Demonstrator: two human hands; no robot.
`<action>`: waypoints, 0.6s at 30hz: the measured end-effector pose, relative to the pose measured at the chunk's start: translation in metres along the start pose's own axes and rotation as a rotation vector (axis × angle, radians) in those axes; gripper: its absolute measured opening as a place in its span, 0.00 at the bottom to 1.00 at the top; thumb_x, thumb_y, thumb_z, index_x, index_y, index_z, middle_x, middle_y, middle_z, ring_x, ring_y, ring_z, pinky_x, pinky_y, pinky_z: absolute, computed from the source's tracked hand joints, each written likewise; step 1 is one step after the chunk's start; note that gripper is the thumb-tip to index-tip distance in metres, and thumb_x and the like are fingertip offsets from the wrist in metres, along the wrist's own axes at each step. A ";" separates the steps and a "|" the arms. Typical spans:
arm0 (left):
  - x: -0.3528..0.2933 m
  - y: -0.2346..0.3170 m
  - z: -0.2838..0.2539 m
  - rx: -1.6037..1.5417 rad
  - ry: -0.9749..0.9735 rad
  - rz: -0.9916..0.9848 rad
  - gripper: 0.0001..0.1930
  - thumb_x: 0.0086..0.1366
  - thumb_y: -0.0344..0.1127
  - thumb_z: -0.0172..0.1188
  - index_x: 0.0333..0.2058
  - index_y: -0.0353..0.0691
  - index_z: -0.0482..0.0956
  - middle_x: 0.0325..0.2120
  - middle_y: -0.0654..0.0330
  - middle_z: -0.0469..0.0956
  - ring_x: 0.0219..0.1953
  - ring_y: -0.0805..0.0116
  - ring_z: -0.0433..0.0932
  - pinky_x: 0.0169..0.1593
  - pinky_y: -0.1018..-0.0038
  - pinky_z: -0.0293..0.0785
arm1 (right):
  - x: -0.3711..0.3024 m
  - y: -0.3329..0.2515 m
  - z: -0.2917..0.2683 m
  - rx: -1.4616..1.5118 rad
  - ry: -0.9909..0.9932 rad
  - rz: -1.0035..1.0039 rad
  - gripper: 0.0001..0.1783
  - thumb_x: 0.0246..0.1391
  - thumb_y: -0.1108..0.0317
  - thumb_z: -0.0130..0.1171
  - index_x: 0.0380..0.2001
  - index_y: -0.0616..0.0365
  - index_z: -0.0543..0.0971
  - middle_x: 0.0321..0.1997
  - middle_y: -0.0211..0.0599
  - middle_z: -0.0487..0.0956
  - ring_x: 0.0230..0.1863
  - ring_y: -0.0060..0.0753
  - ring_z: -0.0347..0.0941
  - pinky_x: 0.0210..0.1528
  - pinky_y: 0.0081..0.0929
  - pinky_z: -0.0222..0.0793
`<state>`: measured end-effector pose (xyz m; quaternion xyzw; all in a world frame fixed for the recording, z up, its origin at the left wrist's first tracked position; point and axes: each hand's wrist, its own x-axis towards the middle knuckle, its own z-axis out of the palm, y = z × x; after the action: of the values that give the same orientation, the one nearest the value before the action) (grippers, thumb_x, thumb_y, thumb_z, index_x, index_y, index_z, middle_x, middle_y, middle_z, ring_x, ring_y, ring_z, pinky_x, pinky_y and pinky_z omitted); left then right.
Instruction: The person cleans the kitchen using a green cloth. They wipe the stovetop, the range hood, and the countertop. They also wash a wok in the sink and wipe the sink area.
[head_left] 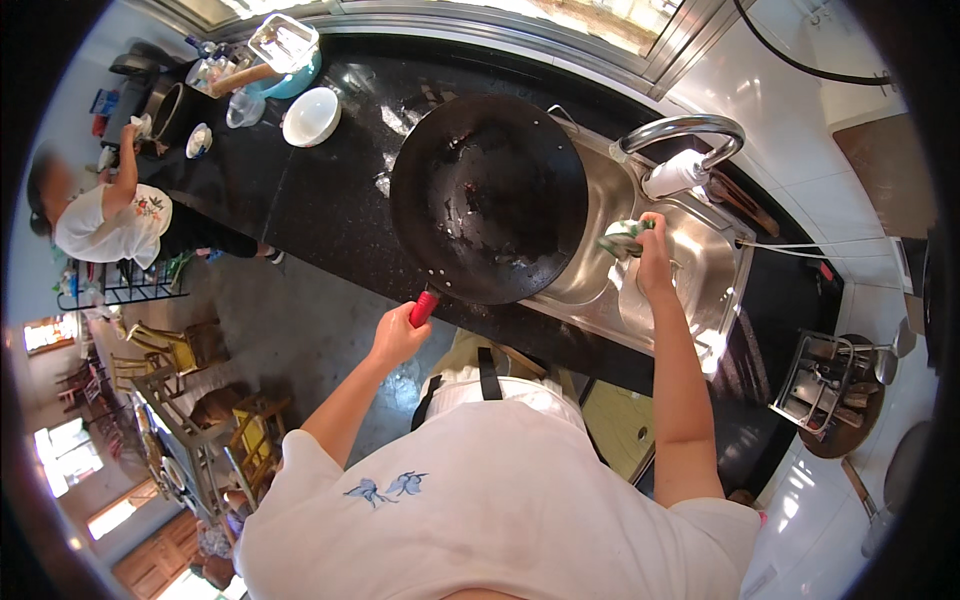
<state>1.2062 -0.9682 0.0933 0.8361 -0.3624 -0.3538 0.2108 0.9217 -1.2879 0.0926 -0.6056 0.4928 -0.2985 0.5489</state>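
Note:
My left hand (398, 335) is closed around the red handle (424, 309) of a large black wok (490, 200). The wok's dark inside has shiny wet-looking patches, and it covers part of the counter and of the sink's left basin. Over the steel double sink (693, 275), my right hand (653, 255) grips a bunched green and white scrubbing cloth (625, 238). The cloth is apart from the wok, just right of its rim. What lies in the basin below my right hand is partly hidden by my arm.
A chrome faucet (690, 125) arches behind the sink, near a white roll (675, 173). On the black counter (335, 215) stands a white bowl (312, 117), left of the wok. A co-worker (115, 215) handles something by a pot at far left. A utensil rack (815, 380) is at right.

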 end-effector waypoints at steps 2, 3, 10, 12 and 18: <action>-0.004 0.002 -0.001 0.007 -0.017 -0.004 0.11 0.49 0.37 0.60 0.24 0.36 0.70 0.17 0.48 0.71 0.24 0.48 0.73 0.30 0.61 0.66 | 0.004 0.003 0.010 -0.094 -0.042 -0.002 0.10 0.52 0.70 0.46 0.38 0.59 0.70 0.35 0.35 0.70 0.36 0.27 0.65 0.42 0.25 0.62; -0.002 0.003 -0.001 0.002 -0.033 -0.016 0.11 0.49 0.37 0.60 0.24 0.36 0.70 0.17 0.48 0.71 0.24 0.48 0.73 0.30 0.61 0.66 | 0.006 0.003 0.013 -0.142 -0.059 -0.006 0.09 0.52 0.71 0.47 0.38 0.59 0.70 0.34 0.35 0.70 0.36 0.26 0.65 0.41 0.23 0.62; 0.015 -0.008 0.009 -0.022 -0.111 0.004 0.11 0.49 0.35 0.59 0.23 0.36 0.68 0.14 0.55 0.66 0.19 0.64 0.69 0.26 0.66 0.65 | 0.008 0.015 0.020 -0.047 -0.008 -0.094 0.09 0.51 0.75 0.56 0.38 0.62 0.76 0.32 0.30 0.74 0.30 0.19 0.68 0.34 0.19 0.65; 0.021 -0.007 0.010 -0.031 -0.158 0.002 0.10 0.49 0.35 0.59 0.24 0.37 0.69 0.14 0.57 0.67 0.18 0.66 0.70 0.24 0.67 0.65 | 0.011 0.023 0.018 -0.328 0.034 -0.058 0.09 0.52 0.71 0.62 0.35 0.66 0.80 0.36 0.35 0.76 0.30 0.23 0.71 0.34 0.22 0.68; 0.028 0.008 0.003 -0.086 -0.271 -0.117 0.10 0.49 0.35 0.59 0.26 0.36 0.70 0.15 0.54 0.70 0.19 0.61 0.74 0.24 0.65 0.67 | 0.012 -0.018 0.044 -0.190 0.076 -0.348 0.08 0.56 0.67 0.60 0.35 0.61 0.80 0.27 0.31 0.76 0.29 0.24 0.69 0.33 0.20 0.65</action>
<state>1.2143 -0.9948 0.0838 0.7905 -0.3229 -0.4903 0.1745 0.9704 -1.2845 0.0975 -0.7190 0.4270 -0.3635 0.4106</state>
